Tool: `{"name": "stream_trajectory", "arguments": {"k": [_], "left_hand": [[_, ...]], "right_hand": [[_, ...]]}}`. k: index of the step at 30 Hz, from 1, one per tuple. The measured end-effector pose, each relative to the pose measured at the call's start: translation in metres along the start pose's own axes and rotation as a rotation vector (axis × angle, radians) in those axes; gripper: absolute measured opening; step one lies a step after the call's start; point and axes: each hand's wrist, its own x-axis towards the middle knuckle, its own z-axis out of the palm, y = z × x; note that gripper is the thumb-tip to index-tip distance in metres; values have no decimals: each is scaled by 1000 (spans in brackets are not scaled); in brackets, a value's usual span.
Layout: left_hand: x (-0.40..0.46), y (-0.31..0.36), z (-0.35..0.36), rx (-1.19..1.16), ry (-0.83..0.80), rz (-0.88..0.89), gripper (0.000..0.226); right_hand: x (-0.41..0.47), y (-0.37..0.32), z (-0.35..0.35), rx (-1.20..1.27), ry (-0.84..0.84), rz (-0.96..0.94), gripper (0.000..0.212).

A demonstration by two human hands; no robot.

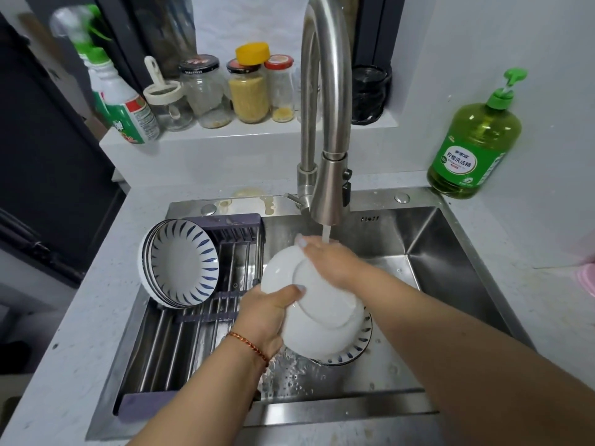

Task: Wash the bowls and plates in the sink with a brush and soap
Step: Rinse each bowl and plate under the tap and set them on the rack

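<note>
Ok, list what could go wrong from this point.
1. The wet white plate, gripped at its edge by the left hand while the right hand rubs its underside, could slip onto the patterned dish below and chip.
2. The patterned bowls standing on edge in the rack might tip if bumped.

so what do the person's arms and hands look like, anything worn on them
Both forearms are bare, with no sleeves in view. The left hand has a thin braided red and gold cord bracelet at the wrist. The right hand wears nothing visible. The fingernails that show on both hands carry pale, light-coloured polish. No gloves, rings or watch can be seen.
</note>
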Motion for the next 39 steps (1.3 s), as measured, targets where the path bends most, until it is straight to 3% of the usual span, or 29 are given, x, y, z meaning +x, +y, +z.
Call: {"name": "stream_trajectory", "arguments": {"k": [5, 8, 11, 15, 20, 23, 25, 28, 30, 36, 39], "left_hand": [[1, 3, -8, 53, -23, 33, 28], [4, 11, -14, 62, -47, 55, 28], [9, 20, -16, 47, -74, 67, 30], [24, 33, -6, 35, -106, 62, 32], [38, 36, 33, 120, -178, 75, 26], [44, 33, 53, 249, -114, 141, 21], [50, 28, 64, 315, -29, 199, 12], [56, 15, 72, 344, -38, 230, 30], [52, 7, 76, 320, -17, 223, 29], [42, -13, 70, -92, 123, 44, 25], [42, -18, 55, -173, 164, -42, 25]], "right_hand": [[8, -31, 11, -244, -69, -187, 49], [15, -21, 5, -97, -65, -17, 54], [13, 4, -11, 251, -16, 185, 60], [-3, 48, -20, 992, -110, 290, 48], [-32, 87, -14, 1530, -68, 242, 59], [-48, 98, -7, 1754, -64, 145, 59], [-57, 102, -3, 1835, -27, 84, 59], [-66, 102, 5, 1891, 55, 21, 59], [-67, 101, 11, 1914, 112, 9, 60], [-64, 90, 18, 1974, 159, -16, 56], [-60, 80, 20, 1947, 129, 35, 54]]}}
